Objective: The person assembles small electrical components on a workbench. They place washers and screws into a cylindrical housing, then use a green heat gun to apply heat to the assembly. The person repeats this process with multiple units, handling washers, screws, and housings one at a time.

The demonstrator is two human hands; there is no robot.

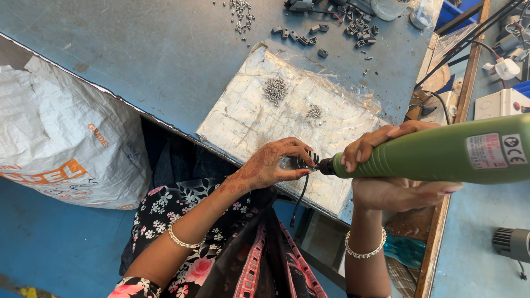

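Note:
My left hand (270, 164) pinches a small black part (305, 162) with a thin black wire hanging down from it. My right hand (381, 165) grips a green electric screwdriver (441, 152), whose dark tip touches the black part. Both hands hover over the near edge of a white plastic-wrapped pad (248, 116) on the blue-grey table (154, 55). Two small heaps of silver screws (275, 89) lie on the pad.
Several small black parts (309, 34) and loose screws (241, 12) lie at the table's far side. A white woven sack (61, 138) stands on the left. On the right are cables, a white box (499, 103) and a wooden strip (466, 83).

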